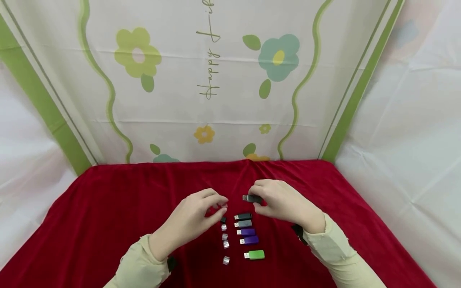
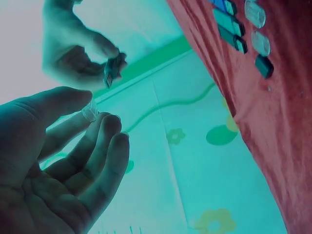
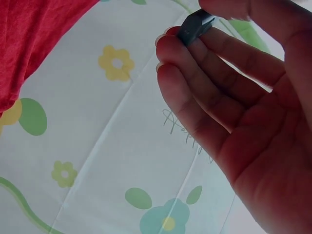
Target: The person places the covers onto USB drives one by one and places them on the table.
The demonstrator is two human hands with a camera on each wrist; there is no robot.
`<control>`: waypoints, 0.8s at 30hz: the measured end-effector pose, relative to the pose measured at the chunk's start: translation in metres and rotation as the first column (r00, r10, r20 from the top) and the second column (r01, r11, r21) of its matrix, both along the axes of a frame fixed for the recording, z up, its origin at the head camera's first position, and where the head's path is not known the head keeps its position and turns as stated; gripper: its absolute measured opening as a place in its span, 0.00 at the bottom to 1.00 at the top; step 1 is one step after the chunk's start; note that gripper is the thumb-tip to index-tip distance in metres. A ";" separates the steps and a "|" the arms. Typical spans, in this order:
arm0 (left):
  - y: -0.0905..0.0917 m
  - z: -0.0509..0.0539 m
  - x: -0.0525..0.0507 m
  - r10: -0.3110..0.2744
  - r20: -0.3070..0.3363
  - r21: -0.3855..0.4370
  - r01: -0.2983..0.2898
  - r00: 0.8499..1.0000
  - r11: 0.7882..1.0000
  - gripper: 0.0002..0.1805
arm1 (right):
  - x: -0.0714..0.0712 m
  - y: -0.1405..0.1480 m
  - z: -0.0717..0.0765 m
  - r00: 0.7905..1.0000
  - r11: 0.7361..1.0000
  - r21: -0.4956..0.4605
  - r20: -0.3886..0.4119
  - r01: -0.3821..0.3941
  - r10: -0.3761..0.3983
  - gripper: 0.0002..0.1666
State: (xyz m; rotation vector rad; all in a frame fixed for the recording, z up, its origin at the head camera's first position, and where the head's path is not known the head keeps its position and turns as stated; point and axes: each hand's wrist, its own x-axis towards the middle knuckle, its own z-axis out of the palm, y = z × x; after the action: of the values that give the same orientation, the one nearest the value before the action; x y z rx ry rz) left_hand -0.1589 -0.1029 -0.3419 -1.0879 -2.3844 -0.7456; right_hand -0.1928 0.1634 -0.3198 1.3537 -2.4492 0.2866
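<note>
Dark Grey USB Stick and Clear Cap Held Apart, One per Hand

The dark grey, flat USB stick with a bare silver connector (image 1: 254, 198) is located above the far end of the stick row, connector directed left. The small clear plastic cap (image 2: 89, 111) is located to its left, separated from it by a gap.

Right hand (image 1: 279, 200): the grip is closed to the thickness of the stick, which is pinched between thumb and fingertips. The back of the hand faces the head camera, and the wrist enters from the lower right. In the right wrist view, the other fingers are bent slightly and lie side by side.

Left hand (image 1: 194, 212): the grip is closed to the width of the cap, pinched between thumb and index fingertip. The wrist enters from the lower left. In the left wrist view, the remaining fingers curl loosely.

Nearer the person, five uncapped USB sticks form a column: black (image 1: 245, 216), grey (image 1: 245, 224), purple (image 1: 248, 232), second purple (image 1: 251, 240) and green (image 1: 257, 255). To their left stand one black cap (image 1: 223, 220) and four loose clear caps (image 1: 225, 244). Red velvety cloth (image 1: 119, 208) covers the tabletop. Beyond it hangs a white flower-printed curtain (image 1: 173, 100).
</note>
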 end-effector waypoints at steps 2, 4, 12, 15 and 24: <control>0.002 -0.003 0.002 0.005 -0.015 -0.009 -0.006 1.000 1.000 0.10 | 0.001 -0.001 -0.001 1.000 1.000 0.006 -0.009 0.000 0.000 0.11; 0.005 -0.006 0.002 0.019 -0.047 -0.015 -0.020 0.999 1.000 0.09 | 0.002 -0.001 -0.002 1.000 1.000 0.008 -0.014 -0.002 0.002 0.11; 0.010 -0.012 0.000 0.054 -0.134 -0.044 -0.060 0.989 0.997 0.11 | 0.001 -0.004 0.001 0.999 1.000 0.014 -0.035 -0.014 0.015 0.10; 0.010 -0.011 -0.001 0.062 -0.151 -0.032 -0.067 0.987 0.997 0.12 | 0.000 -0.006 0.002 0.999 1.000 0.017 -0.036 -0.022 0.023 0.10; 0.011 -0.006 0.000 0.067 -0.139 -0.031 -0.072 0.988 0.997 0.11 | -0.002 -0.012 0.000 0.996 0.998 0.034 -0.073 -0.046 0.049 0.10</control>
State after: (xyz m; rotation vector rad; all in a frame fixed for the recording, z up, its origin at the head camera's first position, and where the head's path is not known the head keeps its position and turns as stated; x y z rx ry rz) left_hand -0.1587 -0.0919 -0.3480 -1.0297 -2.3139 -0.5857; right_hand -0.1947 0.1513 -0.3194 1.4118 -2.3733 0.2058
